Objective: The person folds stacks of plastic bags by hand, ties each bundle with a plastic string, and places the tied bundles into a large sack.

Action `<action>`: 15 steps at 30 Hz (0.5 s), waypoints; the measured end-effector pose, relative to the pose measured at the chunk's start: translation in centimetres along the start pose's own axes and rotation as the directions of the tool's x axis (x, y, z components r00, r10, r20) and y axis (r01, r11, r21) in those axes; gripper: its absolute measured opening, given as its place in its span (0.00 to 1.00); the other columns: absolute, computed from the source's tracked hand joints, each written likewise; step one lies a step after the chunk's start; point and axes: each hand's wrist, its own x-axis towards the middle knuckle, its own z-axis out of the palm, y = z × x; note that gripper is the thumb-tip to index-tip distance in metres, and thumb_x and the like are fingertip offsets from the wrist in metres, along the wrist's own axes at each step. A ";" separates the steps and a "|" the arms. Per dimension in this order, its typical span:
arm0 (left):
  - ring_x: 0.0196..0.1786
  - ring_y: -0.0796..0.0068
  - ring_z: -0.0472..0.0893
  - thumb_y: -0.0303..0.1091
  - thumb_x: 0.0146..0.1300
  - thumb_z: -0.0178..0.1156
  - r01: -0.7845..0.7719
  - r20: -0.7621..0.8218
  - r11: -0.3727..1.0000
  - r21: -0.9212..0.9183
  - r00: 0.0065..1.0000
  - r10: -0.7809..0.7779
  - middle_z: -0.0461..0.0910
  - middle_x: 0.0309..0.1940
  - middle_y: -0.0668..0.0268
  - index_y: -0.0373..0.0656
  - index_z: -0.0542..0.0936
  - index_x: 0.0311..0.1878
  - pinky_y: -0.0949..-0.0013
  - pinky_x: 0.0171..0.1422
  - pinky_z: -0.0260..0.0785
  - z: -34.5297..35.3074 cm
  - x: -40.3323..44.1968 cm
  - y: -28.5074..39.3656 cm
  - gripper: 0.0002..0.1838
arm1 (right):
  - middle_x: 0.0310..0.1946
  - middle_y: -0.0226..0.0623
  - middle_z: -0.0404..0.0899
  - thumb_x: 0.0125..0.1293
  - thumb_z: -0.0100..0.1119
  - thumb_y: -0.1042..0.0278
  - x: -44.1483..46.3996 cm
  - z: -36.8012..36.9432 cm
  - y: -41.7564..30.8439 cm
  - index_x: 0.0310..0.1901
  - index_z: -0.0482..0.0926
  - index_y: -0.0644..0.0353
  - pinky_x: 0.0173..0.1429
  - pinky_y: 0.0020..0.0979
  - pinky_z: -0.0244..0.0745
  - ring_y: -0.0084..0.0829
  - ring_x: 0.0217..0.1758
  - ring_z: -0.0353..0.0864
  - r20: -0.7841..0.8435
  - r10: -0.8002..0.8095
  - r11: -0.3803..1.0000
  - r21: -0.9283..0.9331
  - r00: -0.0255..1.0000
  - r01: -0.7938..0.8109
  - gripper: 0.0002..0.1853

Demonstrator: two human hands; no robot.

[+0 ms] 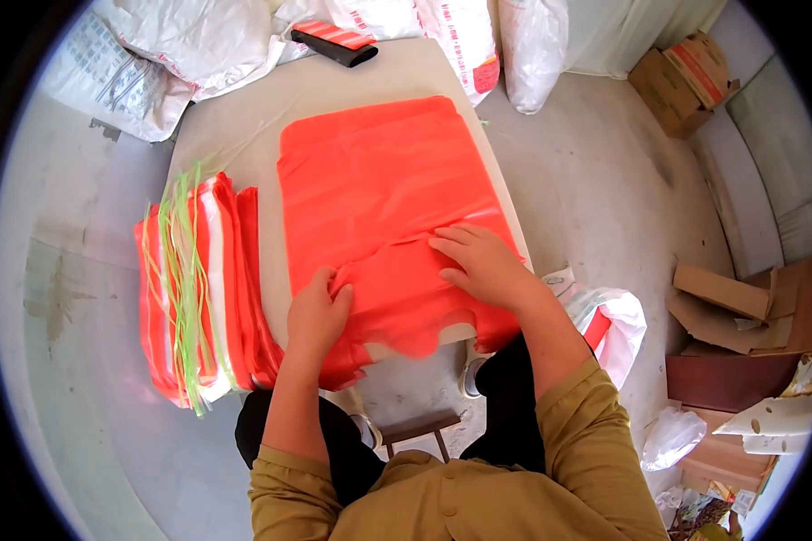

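A broad pile of thin red plastic bags (379,171) lies flat on the beige table (235,135) in front of me. Across its near part the top layer is creased, and its wavy lower edge hangs over the table's front. My left hand (318,316) is at the left side of this loose layer, fingers curled and thumb close, gripping the plastic. On the right, my right hand (483,261) rests on the same layer near the crease, its fingers stretched out and the thumb apart. The undersides of both hands are hidden.
Left of the pile, folded red-and-white striped material (235,270) carries green strips (185,279). A dark object with a red-striped top (334,43) lies at the table's back. White sacks (189,45) crowd behind. Cardboard boxes (740,311) and a white bag (618,325) stand to the right.
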 end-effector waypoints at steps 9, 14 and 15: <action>0.45 0.50 0.86 0.40 0.60 0.72 0.020 0.105 0.985 -0.171 0.994 -0.002 0.86 0.40 0.48 0.33 0.81 0.51 0.57 0.49 0.75 -1.3 0.0 0.0 0.22 | 0.66 0.46 0.77 0.68 0.66 0.65 2.0 1.0 -0.7 0.70 0.74 0.61 0.75 0.44 0.67 0.48 0.70 0.73 -0.027 0.021 0.992 0.126 0.999 -0.017 0.30; 0.46 0.59 0.86 0.32 0.57 0.73 0.014 0.209 0.957 -0.288 0.977 0.049 0.86 0.41 0.52 0.33 0.82 0.55 0.62 0.52 0.76 -1.3 0.3 -0.1 0.23 | 0.65 0.46 0.78 0.66 0.67 0.66 3.3 1.5 -1.3 0.68 0.76 0.61 0.72 0.43 0.71 0.50 0.68 0.75 -0.020 0.062 0.977 0.207 0.998 -0.057 0.29; 0.46 0.60 0.86 0.32 0.57 0.73 0.008 0.216 0.951 -0.310 0.974 0.062 0.86 0.41 0.53 0.33 0.82 0.56 0.62 0.53 0.77 -1.5 0.2 0.2 0.24 | 0.65 0.46 0.78 0.65 0.68 0.67 3.4 1.6 -1.2 0.67 0.76 0.61 0.71 0.43 0.71 0.50 0.67 0.76 -0.039 0.062 0.972 0.228 0.997 -0.051 0.28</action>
